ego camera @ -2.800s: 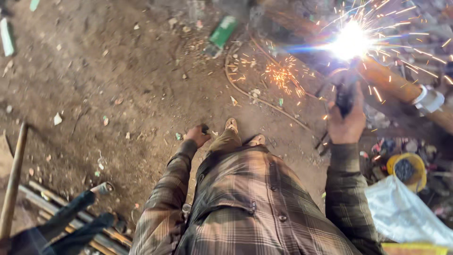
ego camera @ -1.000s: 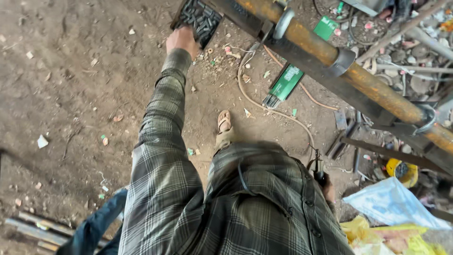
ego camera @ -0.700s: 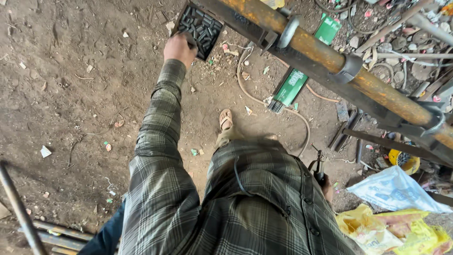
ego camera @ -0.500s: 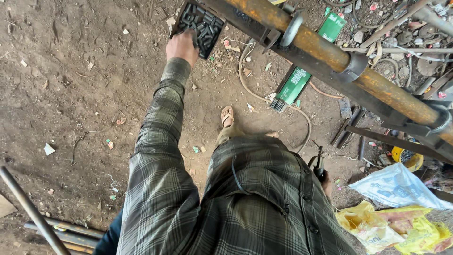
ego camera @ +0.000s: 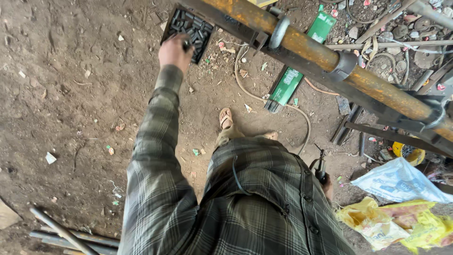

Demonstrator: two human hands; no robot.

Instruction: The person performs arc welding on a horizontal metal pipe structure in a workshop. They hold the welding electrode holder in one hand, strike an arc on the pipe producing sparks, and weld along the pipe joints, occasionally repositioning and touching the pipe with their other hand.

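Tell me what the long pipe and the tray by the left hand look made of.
The long pipe: steel, seemingly; orange rust over a dull surface, with dark metal rings around it. The tray at the left hand: dark, probably metal or plastic, holding small dark cylindrical pieces; hard to tell.

Landmark: pipe (ego camera: 330, 56), running diagonally overhead. Tray (ego camera: 188, 28) at its upper-left end, left hand (ego camera: 175, 51) touching tray. Box (ego camera: 289, 86) on ground beneath pipe. Foot (ego camera: 225, 118) left of box. Right hand (ego camera: 326, 184) below pipe, gripping electrode holder (ego camera: 320, 167). Bags (ego camera: 401, 203) under pipe's right end.
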